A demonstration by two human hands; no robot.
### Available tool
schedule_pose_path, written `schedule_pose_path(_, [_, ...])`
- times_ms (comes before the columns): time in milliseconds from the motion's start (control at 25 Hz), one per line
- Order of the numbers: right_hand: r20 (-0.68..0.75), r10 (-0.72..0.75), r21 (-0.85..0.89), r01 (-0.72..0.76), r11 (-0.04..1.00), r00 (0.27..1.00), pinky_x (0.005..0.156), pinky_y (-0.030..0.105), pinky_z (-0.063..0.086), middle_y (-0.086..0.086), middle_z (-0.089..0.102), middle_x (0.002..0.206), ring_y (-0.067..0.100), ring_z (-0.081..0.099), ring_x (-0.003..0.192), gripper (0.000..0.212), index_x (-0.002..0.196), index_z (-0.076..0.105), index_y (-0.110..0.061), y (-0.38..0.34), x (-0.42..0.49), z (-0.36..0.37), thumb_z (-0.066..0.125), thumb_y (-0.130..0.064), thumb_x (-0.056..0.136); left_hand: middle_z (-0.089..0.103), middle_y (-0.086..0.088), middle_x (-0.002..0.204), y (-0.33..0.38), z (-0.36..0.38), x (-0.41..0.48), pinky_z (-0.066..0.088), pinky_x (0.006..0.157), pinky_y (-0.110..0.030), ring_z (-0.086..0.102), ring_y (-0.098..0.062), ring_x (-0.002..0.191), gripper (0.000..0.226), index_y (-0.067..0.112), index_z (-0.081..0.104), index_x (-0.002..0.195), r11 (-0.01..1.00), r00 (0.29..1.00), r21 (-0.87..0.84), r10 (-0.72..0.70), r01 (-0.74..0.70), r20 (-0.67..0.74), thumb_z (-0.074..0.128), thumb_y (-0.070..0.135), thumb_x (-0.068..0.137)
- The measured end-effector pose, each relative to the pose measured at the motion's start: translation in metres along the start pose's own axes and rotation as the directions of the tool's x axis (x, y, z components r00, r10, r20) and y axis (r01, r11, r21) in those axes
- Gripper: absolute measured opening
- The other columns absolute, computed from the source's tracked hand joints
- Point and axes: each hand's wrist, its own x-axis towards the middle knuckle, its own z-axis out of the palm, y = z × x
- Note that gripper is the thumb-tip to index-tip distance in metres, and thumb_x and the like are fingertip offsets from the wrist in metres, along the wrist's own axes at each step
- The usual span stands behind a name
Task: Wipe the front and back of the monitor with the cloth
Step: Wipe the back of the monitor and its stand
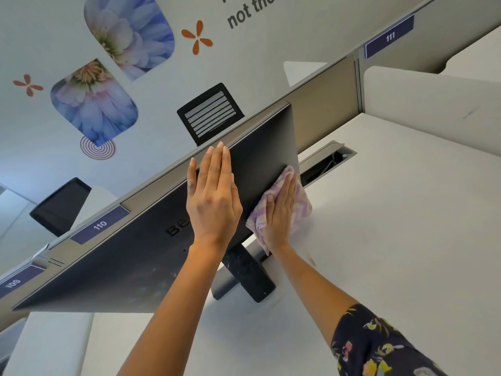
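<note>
Your floral sleeve (379, 346) lies lowest in view, on the right arm. Your right hand (280, 213) is flat, fingers straight, pressing the purple-and-white cloth (302, 204) against the monitor (135, 261) on its dark back, near the right-hand edge. Your left hand (214, 202) — also flat, fingers together — rests on that back, fingertips at the top edge. The monitor stands on the white desk (393, 240). Behind it the desk's cable slot (325, 165) is open — dark inside, a cable faintly visible.

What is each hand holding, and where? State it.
Neither hand curls round anything. The right hand presses the middle of the cloth flat against the back of the monitor; the left hand lies flat on that back.
</note>
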Motion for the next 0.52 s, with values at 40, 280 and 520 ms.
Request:
schedule_pose_path(40, [-0.021,-0.014,0.034,0.015,0.999,1.000,0.121,0.053,0.015,0.000,0.005,0.165,0.016,0.004,0.152,0.066,0.155,0.002,-0.018,-0.008,0.009,-0.001,0.011,-0.057,0.102,0.049,-0.011,0.144,0.000,0.001,-0.001,0.025,0.119,-0.043,0.042,-0.023,0.138,0.038,0.004,0.050,0.139,1.000,1.000,0.003,-0.001,0.001,-0.004,0.045,0.015,0.103])
schedule_pose_path(280, [-0.106,-0.190,-0.035,0.187,0.982,0.976,0.122,0.052,0.013,0.016,0.013,0.162,0.029,0.010,0.152,0.064,0.153,0.013,-0.006,-0.064,0.026,-0.003,0.018,-0.046,0.104,0.047,-0.014,0.145,0.002,0.002,-0.004,0.024,0.120,-0.040,0.041,-0.025,0.138,0.040,0.002,0.048,0.140,1.000,1.000,0.011,-0.017,0.017,-0.011,0.045,0.017,0.103])
schedule_pose_path(520, [0.107,-0.037,-0.192,0.057,0.980,0.994,0.121,0.049,0.020,0.001,0.002,0.164,0.019,0.005,0.152,0.066,0.156,-0.005,-0.023,0.011,-0.030,0.002,0.010,-0.057,0.102,0.048,-0.013,0.145,0.002,0.005,-0.004,0.028,0.118,-0.040,0.042,-0.025,0.137,0.042,0.002,0.049,0.140,1.000,1.000,0.023,-0.011,0.012,-0.018,0.052,0.012,0.099])
